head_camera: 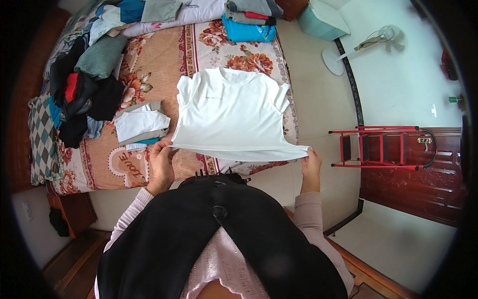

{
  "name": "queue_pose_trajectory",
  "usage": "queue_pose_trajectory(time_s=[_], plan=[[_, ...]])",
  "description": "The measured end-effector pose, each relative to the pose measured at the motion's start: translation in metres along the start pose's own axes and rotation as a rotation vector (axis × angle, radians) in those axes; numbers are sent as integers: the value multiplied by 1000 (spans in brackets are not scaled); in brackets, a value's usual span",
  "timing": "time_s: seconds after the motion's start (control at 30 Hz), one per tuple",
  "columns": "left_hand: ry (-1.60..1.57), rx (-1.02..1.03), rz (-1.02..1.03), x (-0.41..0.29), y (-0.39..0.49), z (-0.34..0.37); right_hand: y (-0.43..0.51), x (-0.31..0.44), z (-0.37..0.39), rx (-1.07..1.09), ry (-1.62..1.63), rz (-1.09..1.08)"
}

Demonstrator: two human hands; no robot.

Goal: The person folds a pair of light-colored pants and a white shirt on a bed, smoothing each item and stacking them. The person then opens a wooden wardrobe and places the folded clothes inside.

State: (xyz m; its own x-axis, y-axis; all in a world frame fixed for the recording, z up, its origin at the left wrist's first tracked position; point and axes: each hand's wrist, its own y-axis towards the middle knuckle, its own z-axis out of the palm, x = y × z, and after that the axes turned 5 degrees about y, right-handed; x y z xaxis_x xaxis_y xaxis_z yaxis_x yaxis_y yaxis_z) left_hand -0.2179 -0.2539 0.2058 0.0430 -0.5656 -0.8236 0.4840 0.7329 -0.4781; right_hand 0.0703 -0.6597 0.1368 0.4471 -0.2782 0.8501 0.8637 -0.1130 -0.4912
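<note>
A white short-sleeved T-shirt (231,112) lies spread on the bed (164,71), its neckline pointing away from me. My left hand (161,166) pinches the left corner of the hem, close to a small stack of folded clothes (142,123) topped by a white garment. At the opposite corner, my right hand (310,162) grips the hem past the bed's right edge. Between both hands the hem is stretched out and raised a little, with its two layers slightly parted. Small dark print crosses the chest of the shirt.
A heap of loose clothes (87,86) covers the bed's left side. Folded clothes, the lowest bright blue (246,30), sit at the far right corner. On the floor side stand a white fan (332,61), a lidded storage box (323,20) and a red stepladder (381,147) by a wooden door (410,190).
</note>
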Motion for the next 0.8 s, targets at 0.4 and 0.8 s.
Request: queue_pose_trajectory(time_s=[0.4,0.8], plan=[[27,-266,155,13,109,73,158,12,108,320,-141,225],[176,-291,185,7,285,123,267,7,242,385,-152,168]])
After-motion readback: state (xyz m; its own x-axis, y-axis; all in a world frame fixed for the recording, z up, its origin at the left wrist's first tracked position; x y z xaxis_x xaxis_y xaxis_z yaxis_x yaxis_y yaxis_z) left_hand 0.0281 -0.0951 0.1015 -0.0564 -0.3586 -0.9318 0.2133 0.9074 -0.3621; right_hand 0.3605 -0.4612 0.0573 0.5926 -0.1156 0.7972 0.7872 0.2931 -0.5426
